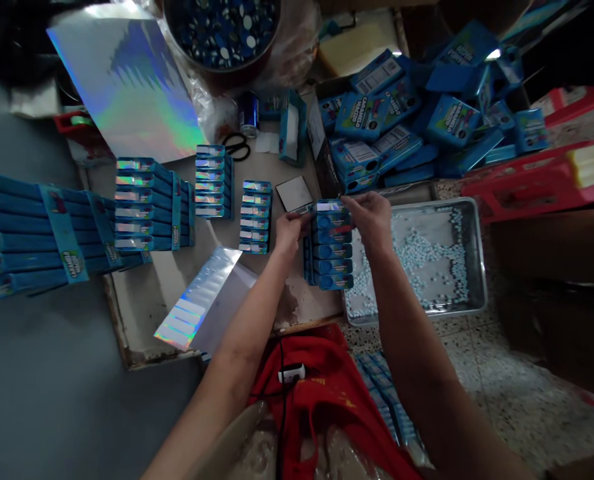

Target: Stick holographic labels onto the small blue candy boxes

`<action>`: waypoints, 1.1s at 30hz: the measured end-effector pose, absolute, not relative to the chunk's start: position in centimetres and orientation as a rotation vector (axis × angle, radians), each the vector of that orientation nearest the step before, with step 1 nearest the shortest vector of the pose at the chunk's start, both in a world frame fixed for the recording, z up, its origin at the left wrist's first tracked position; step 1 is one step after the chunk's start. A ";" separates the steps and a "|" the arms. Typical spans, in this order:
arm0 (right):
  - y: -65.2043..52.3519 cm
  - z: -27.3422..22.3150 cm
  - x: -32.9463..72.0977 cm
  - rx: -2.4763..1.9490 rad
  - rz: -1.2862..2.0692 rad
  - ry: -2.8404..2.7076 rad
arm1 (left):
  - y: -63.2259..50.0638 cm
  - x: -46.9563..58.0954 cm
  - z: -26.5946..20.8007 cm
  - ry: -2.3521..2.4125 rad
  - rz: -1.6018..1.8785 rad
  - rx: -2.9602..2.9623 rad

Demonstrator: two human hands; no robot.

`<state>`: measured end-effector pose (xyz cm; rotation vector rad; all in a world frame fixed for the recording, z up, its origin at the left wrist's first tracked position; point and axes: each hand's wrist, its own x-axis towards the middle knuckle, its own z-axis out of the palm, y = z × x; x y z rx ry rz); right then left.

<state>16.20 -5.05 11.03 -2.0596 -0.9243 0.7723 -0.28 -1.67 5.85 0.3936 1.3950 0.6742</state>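
Observation:
A stack of small blue candy boxes (333, 252) stands on the table in front of me, ends facing up toward the camera. A silver holographic sticker (328, 207) lies on the end of its farthest box. At that box's left side, my left hand (289, 235) has its fingers closed together. My right hand (371, 215) pinches at the box's right corner, beside the sticker; what lies between either hand's fingertips is too small to make out. A partly used holographic sticker sheet (199, 299) rests left of my left forearm.
More blue box stacks (255, 217) line the left side. A metal tray (481, 267) of pale blue candies sits at right. Behind are a carton of loose blue boxes (359, 117), black scissors (237, 147), a can (249, 115), a large holographic sheet (131, 87) and a round container (221, 73).

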 end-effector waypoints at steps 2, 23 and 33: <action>-5.3 11.8 15.8 -1.946 0.802 -0.782 | -2.5 -0.8 6.2 1.506 0.777 0.529; -7.9 13.4 12.8 -1.725 0.859 -0.768 | -6.1 -2.9 11.8 1.213 0.887 0.880; -7.7 12.6 12.0 -2.037 0.598 -0.851 | -4.1 -2.4 11.6 1.357 0.736 0.973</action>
